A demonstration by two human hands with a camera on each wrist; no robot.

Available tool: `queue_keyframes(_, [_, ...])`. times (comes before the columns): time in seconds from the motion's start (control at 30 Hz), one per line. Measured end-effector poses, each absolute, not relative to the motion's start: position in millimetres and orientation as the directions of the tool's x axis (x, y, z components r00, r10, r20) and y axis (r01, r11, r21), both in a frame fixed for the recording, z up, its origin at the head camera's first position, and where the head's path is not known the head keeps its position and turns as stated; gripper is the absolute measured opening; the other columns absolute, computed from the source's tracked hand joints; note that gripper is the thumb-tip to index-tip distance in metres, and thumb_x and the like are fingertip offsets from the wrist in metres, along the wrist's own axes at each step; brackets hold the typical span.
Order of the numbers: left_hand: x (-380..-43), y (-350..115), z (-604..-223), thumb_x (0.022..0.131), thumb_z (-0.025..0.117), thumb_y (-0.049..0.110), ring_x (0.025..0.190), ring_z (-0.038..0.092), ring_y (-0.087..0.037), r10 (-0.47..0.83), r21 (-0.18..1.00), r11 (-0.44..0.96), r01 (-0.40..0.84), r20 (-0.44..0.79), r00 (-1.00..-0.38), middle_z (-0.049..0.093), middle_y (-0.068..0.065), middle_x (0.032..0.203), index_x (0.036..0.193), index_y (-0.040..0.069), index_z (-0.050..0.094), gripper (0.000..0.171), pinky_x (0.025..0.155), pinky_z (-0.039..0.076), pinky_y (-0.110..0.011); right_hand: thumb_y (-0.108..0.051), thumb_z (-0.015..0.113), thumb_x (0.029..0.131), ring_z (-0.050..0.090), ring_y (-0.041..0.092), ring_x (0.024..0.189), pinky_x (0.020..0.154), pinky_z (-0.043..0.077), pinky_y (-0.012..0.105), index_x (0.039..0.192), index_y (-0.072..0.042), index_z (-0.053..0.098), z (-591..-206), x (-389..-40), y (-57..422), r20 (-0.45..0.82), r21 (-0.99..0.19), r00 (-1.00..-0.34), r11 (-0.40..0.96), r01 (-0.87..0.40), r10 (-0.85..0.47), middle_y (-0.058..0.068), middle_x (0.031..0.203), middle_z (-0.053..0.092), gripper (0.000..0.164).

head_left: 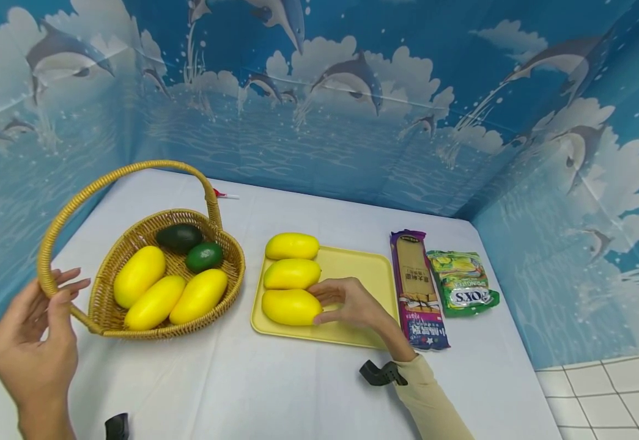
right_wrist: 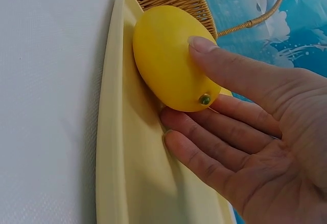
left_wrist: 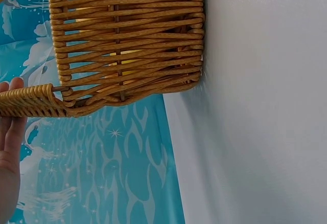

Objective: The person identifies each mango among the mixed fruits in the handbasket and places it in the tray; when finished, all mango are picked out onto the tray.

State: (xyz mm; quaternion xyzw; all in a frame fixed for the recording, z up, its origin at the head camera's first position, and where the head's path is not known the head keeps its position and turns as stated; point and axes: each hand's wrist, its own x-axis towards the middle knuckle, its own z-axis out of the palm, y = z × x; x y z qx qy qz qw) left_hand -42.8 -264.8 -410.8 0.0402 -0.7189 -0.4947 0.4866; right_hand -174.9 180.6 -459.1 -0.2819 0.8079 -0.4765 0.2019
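Three yellow mangoes lie in a row at the left side of a pale yellow tray [head_left: 352, 287]. My right hand [head_left: 347, 299] is at the right end of the nearest mango [head_left: 291, 307], its thumb on one side and fingers on the other. In the right wrist view the thumb lies on that mango [right_wrist: 168, 55], its green stem end towards the palm. My left hand [head_left: 35, 336] holds the handle [head_left: 49, 244] of a wicker basket [head_left: 173, 333], thumb in front and fingers behind. Inside the basket are three mangoes [head_left: 140, 278] and two dark green avocados [head_left: 205, 256].
Right of the tray lie a purple pack of noodles [head_left: 415, 287] and a green pouch [head_left: 462, 284]. Behind the basket is a small red and white item [head_left: 225, 194]. A dolphin-patterned curtain [head_left: 325, 140] borders the white-covered table [head_left: 214, 391].
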Motion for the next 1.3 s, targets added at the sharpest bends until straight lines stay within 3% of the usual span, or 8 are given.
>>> queue_keyframes(0.3, [-42.8, -264.2, -410.2, 0.102, 0.069, -0.003, 0.1, 0.077, -0.001, -0.538, 0.751, 0.51, 0.418, 0.658, -0.526, 0.079, -0.01, 0.12, 0.13, -0.005, 0.074, 0.029, 0.091, 0.058, -0.011, -0.008, 0.088, 0.09, 0.075, 0.03, 0.116, 0.101, 0.063, 0.04, 0.138, 0.002, 0.07, -456.1, -175.5, 186.6, -0.019, -0.881, -0.748, 0.366, -0.301, -0.663, 0.016, 0.134, 0.074, 0.052])
queue_keyframes(0.8, [-42.4, -265.4, -412.4, 0.102, 0.069, -0.004, 0.1, 0.077, -0.001, -0.538, 0.754, 0.514, 0.409, 0.655, -0.531, 0.079, -0.009, 0.121, 0.131, -0.004, 0.074, 0.029, 0.093, 0.058, -0.012, 0.004, 0.081, 0.093, 0.071, 0.046, 0.115, 0.095, 0.065, 0.047, 0.133, 0.008, 0.069, -416.6, -192.5, 206.1, 0.089, -0.895, -0.736, 0.27, -0.355, -0.671, 0.026, 0.129, 0.072, 0.042])
queue_keyframes(0.93, [-42.0, -266.1, -413.1, 0.103, 0.068, -0.003, 0.1, 0.076, -0.001, -0.534, 0.752, 0.512, 0.416, 0.657, -0.531, 0.079, -0.01, 0.121, 0.131, -0.005, 0.073, 0.029, 0.092, 0.058, -0.011, 0.002, 0.081, 0.094, 0.072, 0.044, 0.116, 0.098, 0.063, 0.052, 0.135, 0.008, 0.067, -397.7, -200.3, 202.9, 0.088, -0.881, -0.681, 0.262, -0.394, -0.727, 0.025, 0.13, 0.073, 0.044])
queue_keyframes(1.13, [-41.6, -265.2, -412.5, 0.103, 0.068, -0.003, 0.1, 0.076, 0.0, -0.536, 0.752, 0.512, 0.415, 0.657, -0.53, 0.079, -0.01, 0.122, 0.132, -0.005, 0.073, 0.029, 0.091, 0.057, -0.01, 0.001, 0.081, 0.095, 0.069, 0.041, 0.125, 0.109, 0.057, 0.057, 0.139, 0.008, 0.064, -372.1, -211.9, 188.8, 0.062, -0.887, -0.545, 0.205, -0.415, -0.836, 0.029, 0.133, 0.07, 0.048])
queue_keyframes(1.3, [-42.0, -263.5, -411.6, 0.102, 0.068, -0.003, 0.099, 0.077, -0.002, -0.544, 0.754, 0.49, 0.438, 0.657, -0.522, 0.079, -0.012, 0.121, 0.13, -0.007, 0.073, 0.028, 0.09, 0.058, -0.011, 0.001, 0.082, 0.093, 0.067, 0.037, 0.129, 0.114, 0.054, 0.05, 0.14, 0.008, 0.064, -357.9, -220.6, 170.6, 0.046, -0.892, -0.451, 0.167, -0.421, -0.892, 0.029, 0.136, 0.069, 0.051])
